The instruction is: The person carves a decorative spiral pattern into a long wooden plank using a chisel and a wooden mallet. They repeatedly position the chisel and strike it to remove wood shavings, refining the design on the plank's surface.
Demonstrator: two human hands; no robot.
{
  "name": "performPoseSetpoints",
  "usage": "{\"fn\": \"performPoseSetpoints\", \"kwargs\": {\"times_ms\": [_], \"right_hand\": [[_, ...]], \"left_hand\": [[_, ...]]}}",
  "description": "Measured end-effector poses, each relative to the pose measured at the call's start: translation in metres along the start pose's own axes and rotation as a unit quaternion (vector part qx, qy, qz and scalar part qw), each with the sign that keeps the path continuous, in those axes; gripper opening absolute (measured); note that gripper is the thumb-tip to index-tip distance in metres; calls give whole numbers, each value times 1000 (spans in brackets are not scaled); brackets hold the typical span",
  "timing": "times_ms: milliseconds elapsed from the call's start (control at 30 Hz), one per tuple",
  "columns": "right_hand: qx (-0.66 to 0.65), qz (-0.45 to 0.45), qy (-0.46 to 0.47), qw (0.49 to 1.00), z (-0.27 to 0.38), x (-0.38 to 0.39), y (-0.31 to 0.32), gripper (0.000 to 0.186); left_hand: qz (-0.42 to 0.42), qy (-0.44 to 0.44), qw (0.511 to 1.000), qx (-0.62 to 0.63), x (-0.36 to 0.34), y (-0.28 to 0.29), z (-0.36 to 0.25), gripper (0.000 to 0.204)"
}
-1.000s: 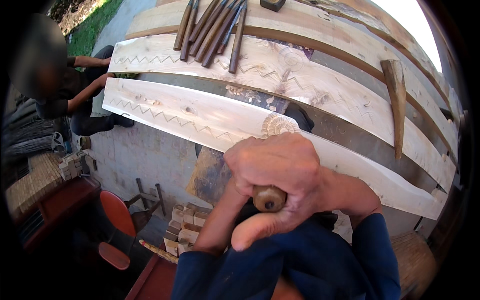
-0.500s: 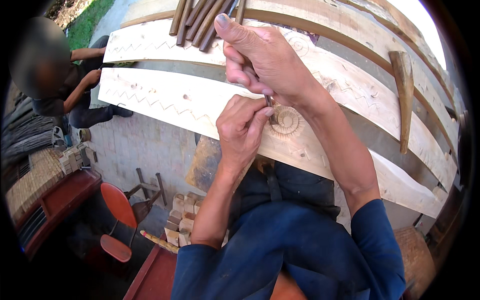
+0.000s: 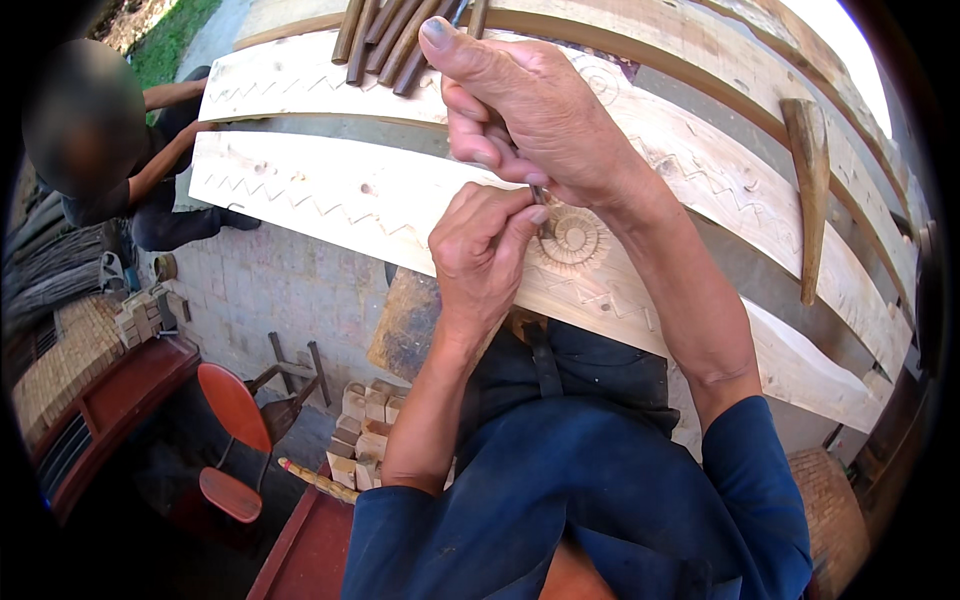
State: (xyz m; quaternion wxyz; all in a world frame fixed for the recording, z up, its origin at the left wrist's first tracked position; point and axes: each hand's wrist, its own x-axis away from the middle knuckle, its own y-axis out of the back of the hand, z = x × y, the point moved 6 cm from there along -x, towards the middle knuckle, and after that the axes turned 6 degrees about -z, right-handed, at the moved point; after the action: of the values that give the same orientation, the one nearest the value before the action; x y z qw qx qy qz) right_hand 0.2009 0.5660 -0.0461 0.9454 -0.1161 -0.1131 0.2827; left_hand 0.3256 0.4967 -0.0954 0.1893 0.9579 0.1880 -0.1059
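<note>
Two-handed hold on a chisel (image 3: 546, 229)
Fingers of the left hand (image 3: 470, 250) pinch its shaft; those of the right hand (image 3: 550, 120) curl around its upper end. Beneath them lies a board (image 3: 310, 195), its round carving (image 3: 578, 240) just right of the left fingertips.

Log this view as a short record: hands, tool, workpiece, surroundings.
left hand: pinching the chisel low on its shaft
right hand: fingers curled around the chisel above the left; thumb raised
chisel tip: at the left edge of the round carving
near board: bears the carving and zigzag lines
far board: zigzags too; wood-handled tools on it
right side: tapered wooden piece across boards
left side: another person near the boards' ends; red chair below
</note>
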Motion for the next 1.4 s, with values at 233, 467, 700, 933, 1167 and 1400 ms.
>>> {"fn": "performPoseSetpoints", "kwargs": {"times_ms": [233, 467, 700, 933, 1167, 1400], "right_hand": [[39, -10, 13, 999, -3, -1, 0, 67], [54, 1, 19, 998, -1, 1, -3, 65], [27, 24, 16, 999, -6, 2, -18, 55], [17, 70, -22, 997, 12, 7, -14, 60], [29, 40, -16, 999, 6, 2, -13, 62], [24, 40, -9, 999, -2, -2, -9, 61]], "left_hand": [[6, 6, 1000, 3, 0, 0, 2, 14], [0, 15, 1000, 7, 1, 2, 0, 10], [-10, 25, 1000, -2, 5, 7, 3, 10], [-14, 28, 999, 26, 5, 7, -1, 11], [0, 19, 1000, 9, 3, 7, -4, 11], [-1, 3, 1000, 1, 2, 5, -3, 10]]}}
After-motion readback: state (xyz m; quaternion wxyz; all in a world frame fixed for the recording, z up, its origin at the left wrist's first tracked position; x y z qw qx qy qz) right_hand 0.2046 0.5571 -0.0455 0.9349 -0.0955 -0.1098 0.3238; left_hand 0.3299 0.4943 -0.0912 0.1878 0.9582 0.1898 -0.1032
